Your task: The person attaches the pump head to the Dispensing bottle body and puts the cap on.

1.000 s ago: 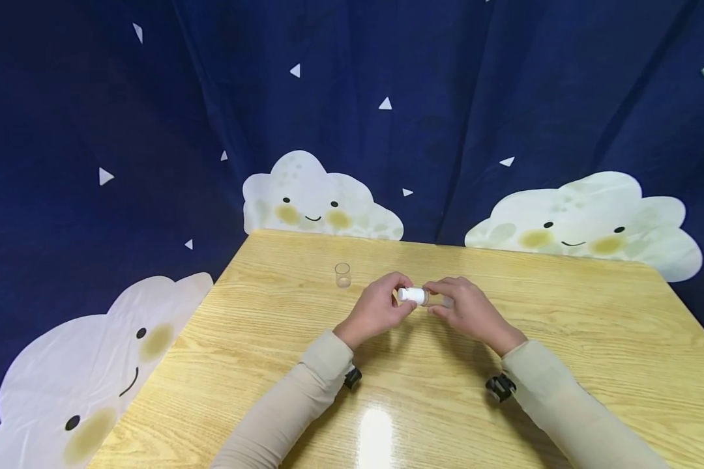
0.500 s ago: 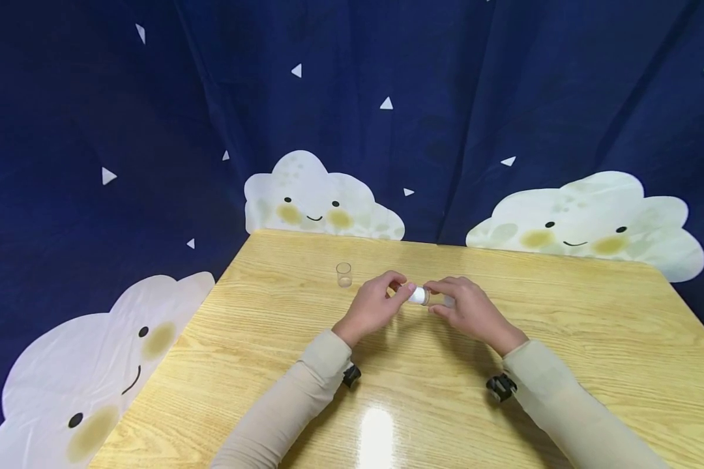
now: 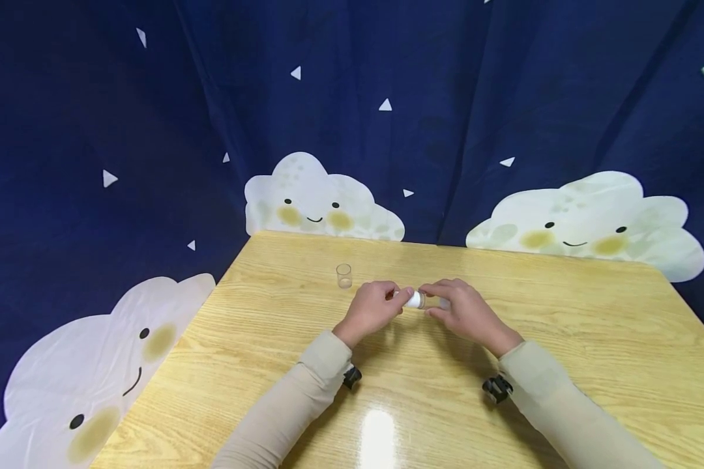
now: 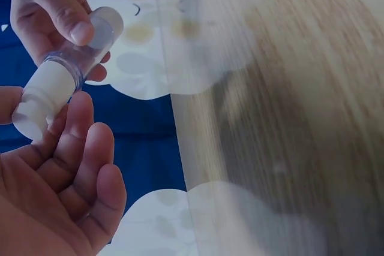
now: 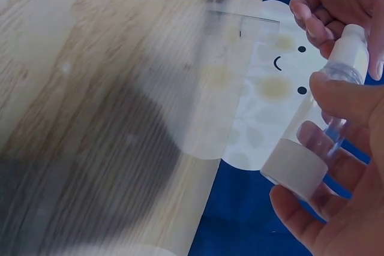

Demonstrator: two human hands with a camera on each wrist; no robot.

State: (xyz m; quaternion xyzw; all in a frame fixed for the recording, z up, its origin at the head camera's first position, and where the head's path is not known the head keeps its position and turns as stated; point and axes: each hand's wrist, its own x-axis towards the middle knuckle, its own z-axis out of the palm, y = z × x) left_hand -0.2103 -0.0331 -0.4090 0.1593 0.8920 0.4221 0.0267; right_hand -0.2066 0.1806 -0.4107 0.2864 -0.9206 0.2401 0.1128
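Observation:
A slim clear bottle (image 5: pixel 309 112) with a white pump top (image 3: pixel 413 299) and a white base (image 5: pixel 294 169) lies nearly sideways between both hands, above the table. My left hand (image 3: pixel 371 311) pinches the white pump top between thumb and fingers. In the left wrist view its other fingers (image 4: pixel 99 166) are loosely curled beside the bottle. The clear body is gripped by my right hand (image 3: pixel 465 314), thumb on the near side and fingers behind. Left of the hands, a clear cylindrical cap (image 3: pixel 344 277) stands apart on the table.
The wooden table (image 3: pixel 258 365) reaches back to a dark blue curtain (image 3: pixel 340 78) printed with smiling clouds and white triangles. A bright light reflection lies on its near part. Each wrist carries a small black device.
My left hand's thumb has shifted over the white pump top, covering part of it, and the fingers have changed position around it. Both hands sit slightly differently; the clear cap stays put.

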